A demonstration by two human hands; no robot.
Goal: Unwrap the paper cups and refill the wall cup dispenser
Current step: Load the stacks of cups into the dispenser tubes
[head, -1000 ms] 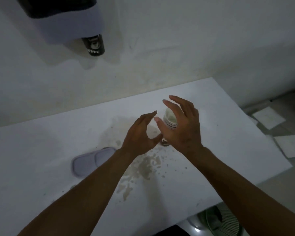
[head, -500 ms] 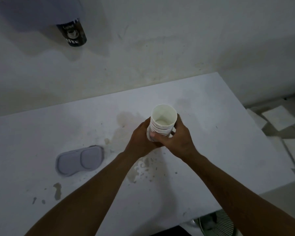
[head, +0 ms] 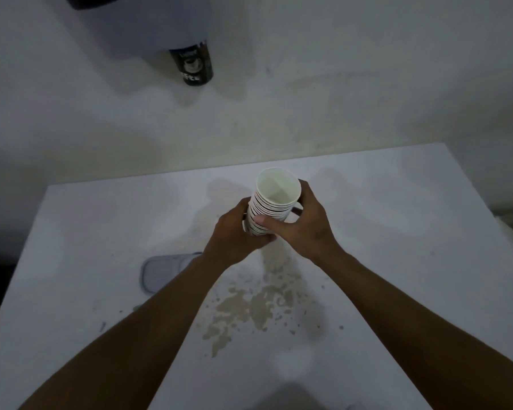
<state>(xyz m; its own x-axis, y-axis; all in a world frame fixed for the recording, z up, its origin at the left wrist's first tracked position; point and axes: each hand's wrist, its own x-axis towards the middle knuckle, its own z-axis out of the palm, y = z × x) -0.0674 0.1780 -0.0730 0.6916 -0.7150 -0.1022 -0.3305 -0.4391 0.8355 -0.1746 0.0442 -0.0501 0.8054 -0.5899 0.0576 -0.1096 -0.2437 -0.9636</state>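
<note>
My left hand [head: 234, 241] and right hand [head: 302, 226] clasp a nested white paper cup stack [head: 271, 208]: light, crushable, best gripped low around its sides.

Cup stack [head: 274, 207] seemingly above table [head: 397, 220]

We see a stack of paper cups [head: 274, 202], matt white inside, with thin rolled rims ribbing its side and dark print lower down. It stands above a desk [head: 397, 261] whose top looks smooth, matt and white, blotched with dull brownish stains [head: 249, 309] just in front of the stack. Left of the stack lies a grey oval object [head: 160, 270] with a soft, matt finish; its material we cannot tell. Behind the desk, the wall [head: 367, 84] is matt, uneven and scuffed. High on it, the dispenser [head: 151, 22] looks like smooth grey plastic, and the cup [head: 193, 66] at its mouth is dark printed paper with a slight sheen.
</note>
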